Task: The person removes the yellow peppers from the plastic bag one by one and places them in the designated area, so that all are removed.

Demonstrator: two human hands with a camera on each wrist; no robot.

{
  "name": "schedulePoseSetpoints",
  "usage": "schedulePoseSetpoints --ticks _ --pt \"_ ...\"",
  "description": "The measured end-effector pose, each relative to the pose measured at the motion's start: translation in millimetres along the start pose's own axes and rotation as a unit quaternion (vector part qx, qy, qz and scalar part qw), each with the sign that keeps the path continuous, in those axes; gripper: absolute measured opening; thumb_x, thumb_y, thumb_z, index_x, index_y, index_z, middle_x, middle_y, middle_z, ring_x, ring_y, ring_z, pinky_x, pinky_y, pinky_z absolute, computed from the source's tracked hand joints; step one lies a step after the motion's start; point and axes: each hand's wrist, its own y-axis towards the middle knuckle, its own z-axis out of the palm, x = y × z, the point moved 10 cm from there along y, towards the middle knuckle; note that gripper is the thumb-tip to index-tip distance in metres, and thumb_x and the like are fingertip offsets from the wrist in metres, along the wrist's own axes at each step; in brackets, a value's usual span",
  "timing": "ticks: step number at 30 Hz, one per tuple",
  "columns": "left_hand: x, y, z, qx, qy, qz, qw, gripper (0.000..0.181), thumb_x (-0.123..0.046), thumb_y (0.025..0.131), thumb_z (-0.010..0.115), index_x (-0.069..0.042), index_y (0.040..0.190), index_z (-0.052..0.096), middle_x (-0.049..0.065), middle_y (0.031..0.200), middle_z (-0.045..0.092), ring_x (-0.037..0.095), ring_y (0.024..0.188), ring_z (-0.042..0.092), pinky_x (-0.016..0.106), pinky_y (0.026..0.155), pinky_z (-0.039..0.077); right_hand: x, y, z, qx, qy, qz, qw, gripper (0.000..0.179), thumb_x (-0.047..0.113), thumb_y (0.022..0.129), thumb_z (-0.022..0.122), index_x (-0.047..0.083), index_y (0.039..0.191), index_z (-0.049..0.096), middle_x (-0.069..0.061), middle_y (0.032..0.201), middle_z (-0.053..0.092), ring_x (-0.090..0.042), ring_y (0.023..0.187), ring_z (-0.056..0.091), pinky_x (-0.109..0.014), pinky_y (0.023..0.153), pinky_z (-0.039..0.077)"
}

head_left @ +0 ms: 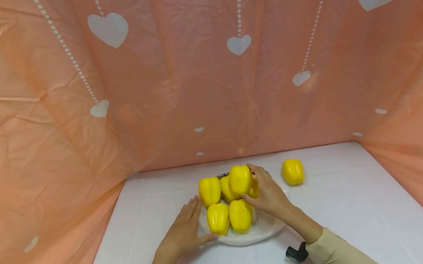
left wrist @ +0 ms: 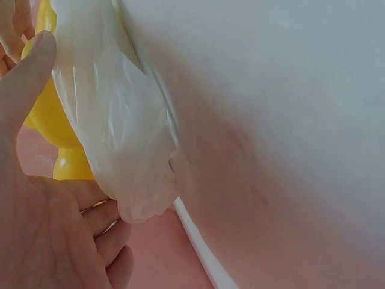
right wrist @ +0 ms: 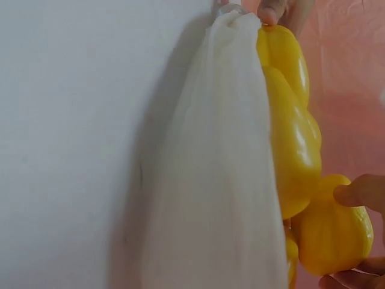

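My right hand (head_left: 268, 193) grips a yellow bell pepper (head_left: 240, 179) between thumb and fingers, above the far right part of a pile. In the right wrist view, the same pepper (right wrist: 334, 226) shows between thumb and fingertips. Several more yellow bell peppers (head_left: 218, 219) lie on a round white plate (head_left: 262, 230), whose side is covered by thin, translucent white plastic (left wrist: 120, 120). At the plate's left side is my left hand (head_left: 184, 229), its fingers extended along the edge and its thumb at the near rim, right beside the peppers. Part of the pile is hidden behind the held pepper.
A single yellow bell pepper (head_left: 292, 172) stands on the white table (head_left: 337, 204), right of the plate. Peach-coloured sheeting (head_left: 213, 82) with white hearts hangs behind the table and along both sides. Black wrist devices (head_left: 296, 253) sit by both sleeves.
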Motion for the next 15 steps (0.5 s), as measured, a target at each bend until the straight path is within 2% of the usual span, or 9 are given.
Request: schedulePoseSetpoints --ticks 7,15 --pt "0.8 0.0 1.1 -0.001 0.009 -0.004 1.0000 0.124 -0.069 0.087 0.078 0.006 0.168 0.020 0.022 0.177 0.018 0.035 0.164 0.021 0.051 0.135 0.016 -3 -1.4 -9 0.004 0.022 0.005 0.9997 0.093 0.023 0.089 0.090 0.002 0.161 0.037 -0.022 0.154 0.050 -0.044 0.134 0.055 -0.061 0.109 0.055" --pt "-0.2 0.1 0.7 -0.002 0.006 -0.001 1.0000 0.125 -0.068 0.087 0.079 0.007 0.168 0.020 0.023 0.177 0.018 0.035 0.164 0.021 0.051 0.135 0.016 -7 -2.4 -24 -0.008 0.023 -0.005 0.9997 0.092 0.016 0.087 0.090 0.001 0.161 0.037 -0.024 0.152 0.051 -0.041 0.127 0.058 -0.056 0.106 0.058"
